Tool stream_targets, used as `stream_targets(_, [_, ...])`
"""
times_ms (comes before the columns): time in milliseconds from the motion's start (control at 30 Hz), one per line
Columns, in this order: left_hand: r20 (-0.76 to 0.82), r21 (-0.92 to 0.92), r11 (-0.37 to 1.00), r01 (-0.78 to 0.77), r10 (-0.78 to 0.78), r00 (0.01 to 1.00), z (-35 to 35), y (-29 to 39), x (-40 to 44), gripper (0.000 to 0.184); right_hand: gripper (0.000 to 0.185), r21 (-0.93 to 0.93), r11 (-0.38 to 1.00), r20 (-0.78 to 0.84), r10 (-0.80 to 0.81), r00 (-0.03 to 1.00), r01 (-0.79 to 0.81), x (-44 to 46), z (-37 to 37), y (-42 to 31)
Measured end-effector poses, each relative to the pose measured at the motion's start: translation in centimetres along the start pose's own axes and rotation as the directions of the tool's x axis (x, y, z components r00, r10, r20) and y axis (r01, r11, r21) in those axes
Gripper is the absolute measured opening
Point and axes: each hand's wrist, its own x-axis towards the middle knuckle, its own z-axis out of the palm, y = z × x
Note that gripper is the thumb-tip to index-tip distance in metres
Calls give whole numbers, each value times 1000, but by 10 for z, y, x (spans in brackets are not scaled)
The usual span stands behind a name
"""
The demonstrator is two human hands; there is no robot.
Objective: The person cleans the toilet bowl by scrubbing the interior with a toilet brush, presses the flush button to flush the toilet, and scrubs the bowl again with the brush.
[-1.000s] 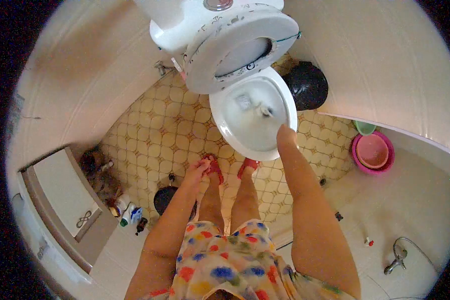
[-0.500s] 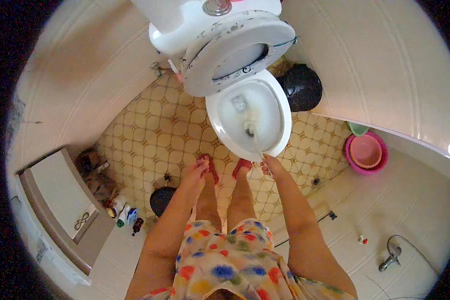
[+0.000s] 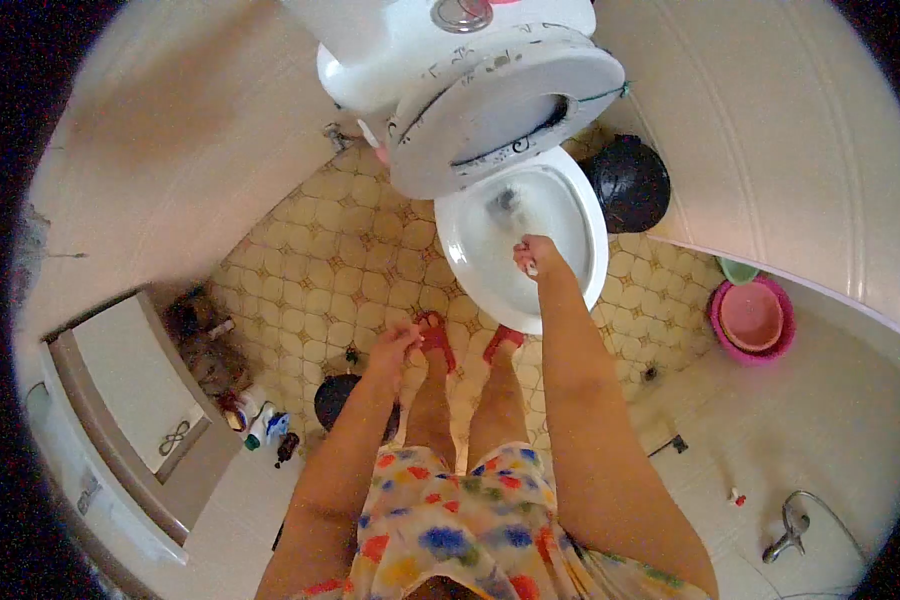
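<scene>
The white toilet bowl (image 3: 457,240) stands in front of me, its patterned lid and seat (image 3: 435,150) raised against the tank. My right hand (image 3: 536,256) is over the bowl, closed around the pale handle of what looks like a toilet brush (image 3: 531,268). Most of the brush is hidden by the hand, and its lower end is blurred inside the bowl. Beside my red slippers (image 3: 436,345), my left hand (image 3: 398,343) hangs above the floor with loosely bent fingers and nothing visible in them.
A black bin (image 3: 630,185) stands right of the toilet. Pink basins (image 3: 753,318) sit by the right wall, near a hand shower (image 3: 792,530). At left are a framed mirror (image 3: 120,370), several bottles (image 3: 270,428) and a black bucket (image 3: 342,402) on the tiled floor (image 3: 320,240).
My right hand has moved forward from the bowl's front rim to over its inside, still gripping the brush. My left hand stays low. The whole view has shifted slightly.
</scene>
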Motion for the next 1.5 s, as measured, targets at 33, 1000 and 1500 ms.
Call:
stream_targets(33, [-18,-21,1000,13,-13,1000,2,6,-6,12,20,32,998,46,43,998,-45,6,-5,3])
stream_targets(1000, [-17,-11,999,-37,37,999,26,-5,-7,10,14,186,981,248,-101,963,55,11,-32,-8])
stream_targets(1500, [-57,53,999,-2,5,998,24,-10,-6,10,13,375,925,218,-33,975,-52,0,-34,-25])
